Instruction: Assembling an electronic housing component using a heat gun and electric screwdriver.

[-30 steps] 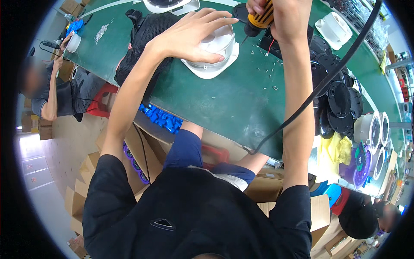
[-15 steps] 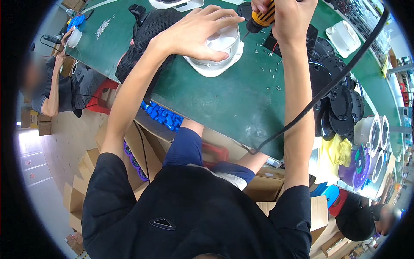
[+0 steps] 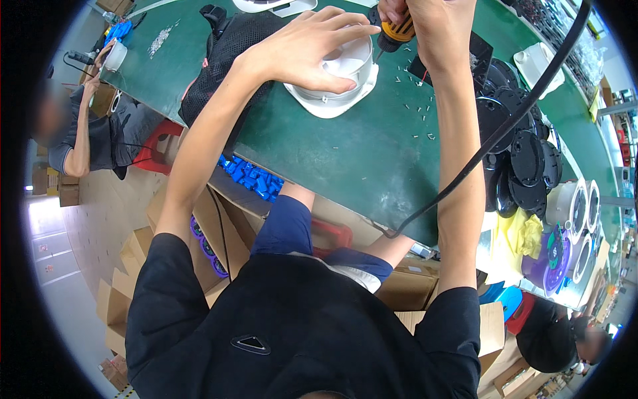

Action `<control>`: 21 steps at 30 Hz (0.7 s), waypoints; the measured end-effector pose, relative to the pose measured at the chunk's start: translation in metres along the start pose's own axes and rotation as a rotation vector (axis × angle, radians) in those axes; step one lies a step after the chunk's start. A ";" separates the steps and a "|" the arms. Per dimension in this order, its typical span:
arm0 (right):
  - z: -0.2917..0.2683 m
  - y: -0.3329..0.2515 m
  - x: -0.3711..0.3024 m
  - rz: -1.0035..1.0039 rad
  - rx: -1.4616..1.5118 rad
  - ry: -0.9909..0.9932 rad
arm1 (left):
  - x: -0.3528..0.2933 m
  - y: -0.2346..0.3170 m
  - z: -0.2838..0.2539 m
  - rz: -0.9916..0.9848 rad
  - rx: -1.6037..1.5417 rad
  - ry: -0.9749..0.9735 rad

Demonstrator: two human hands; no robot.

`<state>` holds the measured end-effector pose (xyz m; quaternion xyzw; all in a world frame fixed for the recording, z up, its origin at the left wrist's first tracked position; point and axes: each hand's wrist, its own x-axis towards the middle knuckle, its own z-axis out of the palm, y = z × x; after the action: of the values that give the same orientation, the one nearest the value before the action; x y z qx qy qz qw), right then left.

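A round white plastic housing point(image 3: 325, 105) with a flared base sits at the far middle of the green table. My left hand point(image 3: 302, 50) grips it from the left, thumb on the near wall and fingers spread over the top. In my right hand point(image 3: 435, 30) is a yellow and black electric screwdriver point(image 3: 397, 34), my fingers wrapped round its body. Its bit points down at the housing's right edge; whether it touches a screw cannot be made out. Small loose screws point(image 3: 419, 108) lie to the right of the housing.
A black mesh bag point(image 3: 232, 60) lies left of the housing. Black round parts point(image 3: 518, 133) are heaped on the right, near a yellow cloth point(image 3: 512, 239) and a purple round housing point(image 3: 548, 259). A black cable point(image 3: 492, 139) crosses my right forearm. Co-workers sit on both sides.
My right hand has brought the screwdriver left and slightly down, closer to the housing's edge. My left hand and the housing have barely shifted. At the right, a white part sits slightly further right.
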<state>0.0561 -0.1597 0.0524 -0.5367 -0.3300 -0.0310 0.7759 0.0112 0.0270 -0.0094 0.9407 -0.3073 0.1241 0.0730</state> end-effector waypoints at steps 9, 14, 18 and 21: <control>0.002 -0.005 0.000 0.020 -0.055 0.077 | 0.002 0.000 -0.002 0.002 -0.047 -0.021; 0.003 -0.009 0.001 0.024 -0.087 0.079 | 0.001 0.000 0.001 0.043 -0.019 0.029; -0.010 -0.006 0.007 -0.329 -0.350 0.152 | 0.007 0.000 -0.014 0.054 -0.040 -0.094; -0.018 -0.022 0.009 -0.150 -0.257 0.227 | 0.008 0.003 -0.028 0.151 0.004 -0.206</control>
<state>0.0627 -0.1815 0.0718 -0.5984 -0.2727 -0.1908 0.7288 0.0103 0.0261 0.0196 0.9227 -0.3830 0.0325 0.0296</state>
